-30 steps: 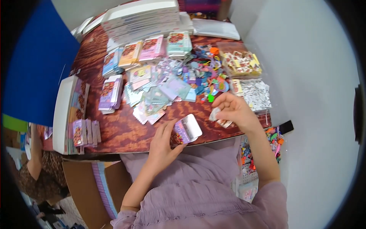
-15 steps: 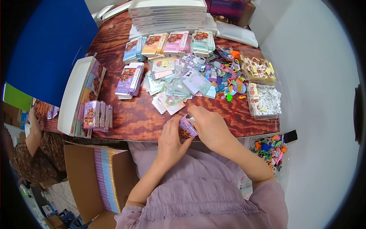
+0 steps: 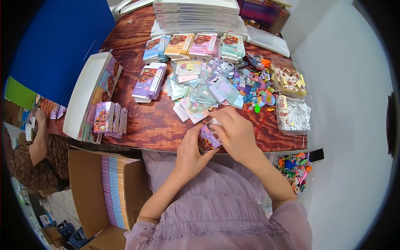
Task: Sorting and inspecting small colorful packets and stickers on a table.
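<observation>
- We hold a small purple carton between both hands, just over the near edge of the wooden table; its long axis tilts up and away from us, top end toward the pile of cards.
- Our left hand is closed around the carton's lower end from below and to the left, thumb on its printed face.
- Our right hand curls over the carton's upper end from the right, fingers bent down on it; both hands touch the carton, so neither is nearer.
- Just beyond the right hand lies a loose heap of pastel cards and packets, and past it to the right a scatter of small colourful trinkets.
- Farther out stand rows of flat folded cartons.
- Left of the left hand a few filled purple cartons stand by a white display tray.
- Below the left hand an open cardboard box sits on the floor.
- Another person's arm shows at the far left.
</observation>
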The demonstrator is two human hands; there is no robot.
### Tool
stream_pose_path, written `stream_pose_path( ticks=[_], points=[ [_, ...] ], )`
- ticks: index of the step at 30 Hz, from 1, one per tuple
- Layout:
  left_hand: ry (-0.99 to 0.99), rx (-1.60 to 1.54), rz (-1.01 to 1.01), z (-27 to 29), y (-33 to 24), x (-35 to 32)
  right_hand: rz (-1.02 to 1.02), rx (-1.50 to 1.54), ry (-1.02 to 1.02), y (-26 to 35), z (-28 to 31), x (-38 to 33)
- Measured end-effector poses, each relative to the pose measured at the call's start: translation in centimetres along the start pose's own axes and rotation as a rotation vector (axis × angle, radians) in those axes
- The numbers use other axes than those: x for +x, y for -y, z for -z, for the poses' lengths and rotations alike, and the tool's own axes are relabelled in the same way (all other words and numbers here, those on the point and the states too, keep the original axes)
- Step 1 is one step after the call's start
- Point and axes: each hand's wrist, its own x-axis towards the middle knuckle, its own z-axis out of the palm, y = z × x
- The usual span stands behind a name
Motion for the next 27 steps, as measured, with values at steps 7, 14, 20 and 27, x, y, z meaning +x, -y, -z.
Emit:
stream_pose_path(
  ticks=[7, 14, 20, 27],
  points=[
    [-0.055, -0.040, 0.071, 0.2, 0.2, -0.3, -0.128, 0.224, -0.191, -0.2, 0.2, -2.8],
    [0.014, -0.585, 0.159, -1.4, 0.6, -0.9, -0.504, 0.702, -0.234, -0.5, -1.8, -5.1],
    [0.157, -0.626, 0.100, 0.7, -0.5, -0.8, -0.480, 0.972, -0.160, -1.6, -0.2, -6.5],
    [0.325, -0.740, 0.168, 1.7, -0.1, -0.7, -0.596, 1.044, -0.137, -1.0, -0.3, -7.2]
  ],
)
